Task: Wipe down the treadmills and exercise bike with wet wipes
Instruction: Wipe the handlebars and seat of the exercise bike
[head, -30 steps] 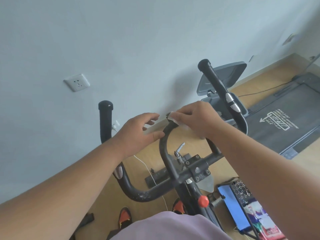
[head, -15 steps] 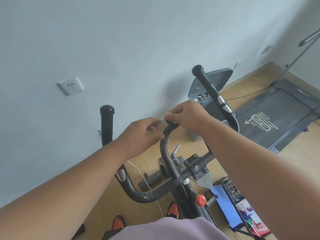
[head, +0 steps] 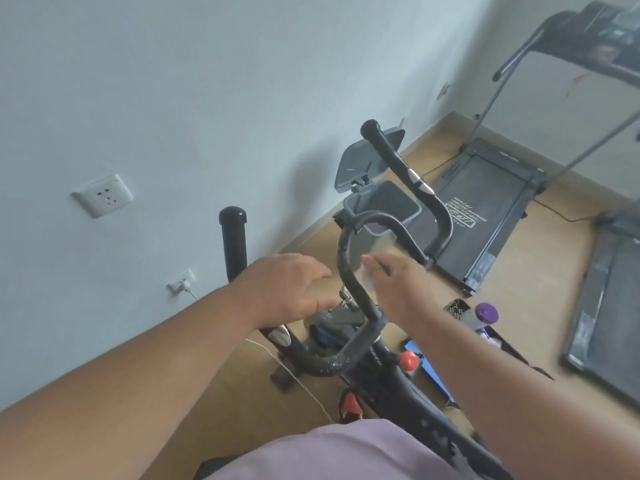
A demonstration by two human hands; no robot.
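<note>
- Both hands have dropped from the loop top of the exercise bike handlebar (head: 349,271) to mid-frame.
- Left hand (head: 291,289), left of loop, fingers loosely extended, holding nothing.
- Right hand (head: 398,282) pinches blurred wet wipe (head: 369,282) beside the bar.
- Treadmill (head: 485,209) upper right, on floor.

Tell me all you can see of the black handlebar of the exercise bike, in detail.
The handlebar is a black tube, apparently foam-covered, with pale specks low down. Its centre loop rises upright and arches over at the top; two side bars end in upright grips with silver sensor plates. The left hand hovers beside the loop on its left. The right hand is on its right, pinching a blurred pale wipe near the tube; contact is unclear.
</note>
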